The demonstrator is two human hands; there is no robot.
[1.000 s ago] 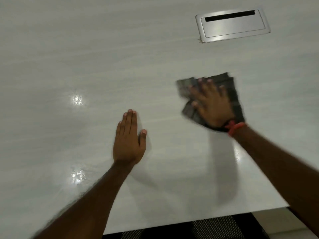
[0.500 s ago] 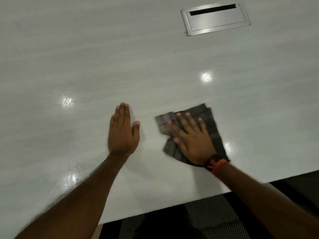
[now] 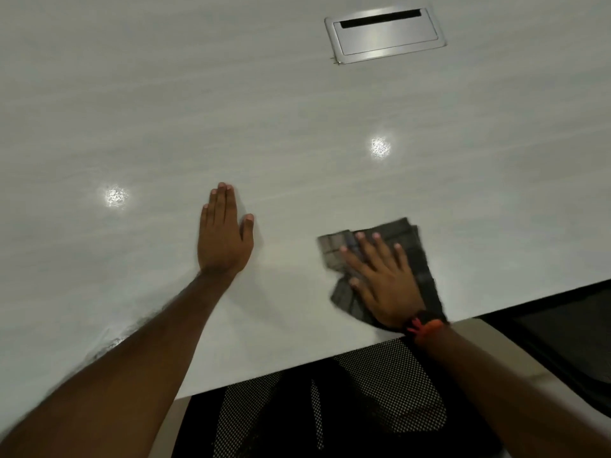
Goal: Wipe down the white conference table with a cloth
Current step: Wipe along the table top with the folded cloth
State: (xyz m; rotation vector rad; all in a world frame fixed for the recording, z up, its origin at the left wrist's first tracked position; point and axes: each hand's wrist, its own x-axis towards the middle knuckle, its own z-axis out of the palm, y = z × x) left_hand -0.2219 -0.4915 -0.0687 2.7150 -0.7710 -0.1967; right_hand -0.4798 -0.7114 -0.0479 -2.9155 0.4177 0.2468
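Count: two hands, one cloth, one metal hatch (image 3: pixel 385 36), two glare spots (image 3: pixel 115 196) on the white tabletop (image 3: pixel 165 110).

Pose: the left hand (image 3: pixel 224 239), at 9 o'clock of the view, lies palm down and flat on the tabletop. Its fingers are straight and together, the thumb slightly out, and it holds nothing. The right hand (image 3: pixel 383 285), at 4 o'clock, is palm down with its straight fingers spread, pressing on the cloth (image 3: pixel 410 239) without curling round it. A red-and-black wristband (image 3: pixel 426 323) sits at its wrist.

Cloth: dark grey, checked, folded and rumpled (left corner paler). It lies by the tabletop's near edge, well apart from the left hand.

Hatch at 1 o'clock, brushed silver with a dark slot. Black mesh chair (image 3: pixel 390 385) at 6 o'clock.
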